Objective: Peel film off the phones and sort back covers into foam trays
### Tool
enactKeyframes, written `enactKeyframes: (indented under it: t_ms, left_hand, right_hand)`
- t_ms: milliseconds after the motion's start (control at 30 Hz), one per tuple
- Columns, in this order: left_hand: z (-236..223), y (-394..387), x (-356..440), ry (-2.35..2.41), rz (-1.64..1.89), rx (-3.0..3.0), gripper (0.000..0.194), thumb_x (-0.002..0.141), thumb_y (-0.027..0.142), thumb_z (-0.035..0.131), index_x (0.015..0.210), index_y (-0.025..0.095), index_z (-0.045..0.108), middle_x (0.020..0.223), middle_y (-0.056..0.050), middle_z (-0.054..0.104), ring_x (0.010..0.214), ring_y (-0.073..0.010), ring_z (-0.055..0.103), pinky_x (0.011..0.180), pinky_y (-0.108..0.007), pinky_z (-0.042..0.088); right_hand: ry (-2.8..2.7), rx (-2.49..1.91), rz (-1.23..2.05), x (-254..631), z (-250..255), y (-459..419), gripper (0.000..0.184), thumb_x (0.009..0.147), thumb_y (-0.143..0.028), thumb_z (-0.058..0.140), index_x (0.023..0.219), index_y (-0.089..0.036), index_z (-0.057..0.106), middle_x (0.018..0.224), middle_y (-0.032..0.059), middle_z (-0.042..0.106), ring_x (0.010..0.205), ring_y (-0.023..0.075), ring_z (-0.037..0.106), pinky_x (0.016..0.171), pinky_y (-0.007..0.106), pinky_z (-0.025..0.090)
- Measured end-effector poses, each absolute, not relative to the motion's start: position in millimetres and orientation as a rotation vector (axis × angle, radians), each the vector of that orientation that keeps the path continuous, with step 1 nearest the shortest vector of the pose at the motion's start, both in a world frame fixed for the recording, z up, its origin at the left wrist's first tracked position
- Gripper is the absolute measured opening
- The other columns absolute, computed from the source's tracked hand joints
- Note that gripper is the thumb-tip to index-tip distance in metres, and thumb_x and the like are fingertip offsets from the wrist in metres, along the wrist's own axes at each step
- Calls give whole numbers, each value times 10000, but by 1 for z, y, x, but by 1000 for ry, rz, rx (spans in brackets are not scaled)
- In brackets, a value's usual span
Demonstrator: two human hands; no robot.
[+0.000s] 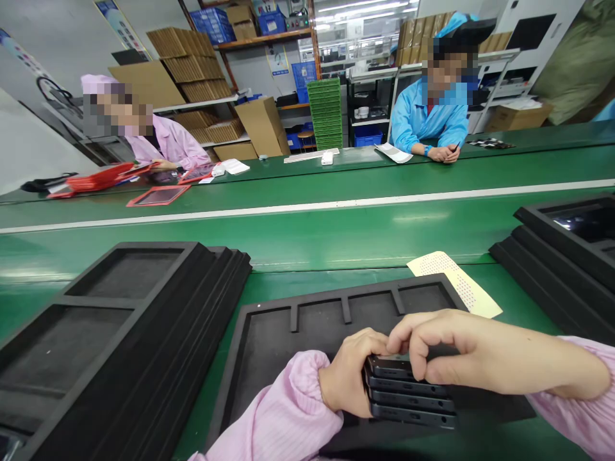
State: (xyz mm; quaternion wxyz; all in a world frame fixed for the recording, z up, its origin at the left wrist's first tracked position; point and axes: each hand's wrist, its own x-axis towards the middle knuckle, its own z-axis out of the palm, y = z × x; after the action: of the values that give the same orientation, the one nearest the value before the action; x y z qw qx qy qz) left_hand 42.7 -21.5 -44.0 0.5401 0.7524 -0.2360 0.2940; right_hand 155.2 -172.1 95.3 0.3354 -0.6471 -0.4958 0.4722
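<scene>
Several dark smartphones (410, 404) lie stacked flat over a black foam tray (269, 346), with their port edges toward me. My left hand (353, 371) is closed around the left side of the stack. From the right, my right hand (446, 349) reaches over the top phone (391, 366), its fingers bent and its thumb and index finger close together at that phone's near edge. The fingertips behind the stack are partly hidden. The tray's back row of compartments shows bare foam, and my arms cover much of its front.
Stacked black foam trays (158, 307) stand at left, and another pile (552, 269) at right. A yellow sticker sheet (456, 282) lies behind the tray. Across the green conveyor belt (307, 237) sit two people, one beside red-framed sheets (158, 196). Green trays (325, 115) are piled beyond.
</scene>
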Motion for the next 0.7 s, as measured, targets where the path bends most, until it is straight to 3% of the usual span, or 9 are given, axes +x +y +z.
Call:
enactKeyframes:
  t_ms: [300, 467, 533, 633, 700]
  left_hand:
    - [-44, -21, 42, -553, 702, 1781, 389, 781, 575, 507, 894, 207, 458, 729, -23, 574, 628, -158, 590, 597, -275, 480]
    - [-44, -21, 41, -551, 674, 1778, 363, 755, 540, 542, 872, 207, 458, 725, -22, 569, 603, -150, 567, 578, -269, 471]
    - [-46, -21, 40, -544, 637, 1777, 350, 743, 511, 570, 873, 206, 457, 731, -23, 568, 606, -151, 559, 591, -277, 469]
    - [-49, -22, 40, -523, 662, 1769, 351, 747, 513, 582, 875, 208, 463, 739, -25, 573, 616, -151, 558, 592, -272, 461]
    - [-50, -23, 40, -518, 707, 1765, 364, 762, 542, 562, 876, 210, 467, 730, -23, 573, 611, -146, 558, 579, -260, 457]
  right_hand:
    - [-1392, -1761, 1094, 151, 90, -172, 166, 830, -196, 485, 737, -202, 623, 1109, 28, 574, 988, 154, 569, 884, 272, 421]
    - [-1350, -1720, 1182, 151, 89, -169, 128, 785, -163, 499, 704, -194, 592, 1043, 8, 574, 956, 141, 557, 854, 249, 408]
    - [-1272, -1774, 1271, 151, 90, -166, 77, 723, -137, 514, 730, -196, 563, 964, -8, 576, 865, 131, 553, 758, 229, 422]
    - [-1057, -1827, 1389, 151, 89, -162, 157, 649, -134, 536, 793, -197, 524, 825, -30, 555, 721, 109, 513, 598, 189, 390]
    - [-948, -1808, 1409, 149, 86, -161, 164, 646, -157, 536, 804, -192, 510, 780, -32, 541, 687, 105, 491, 576, 187, 373]
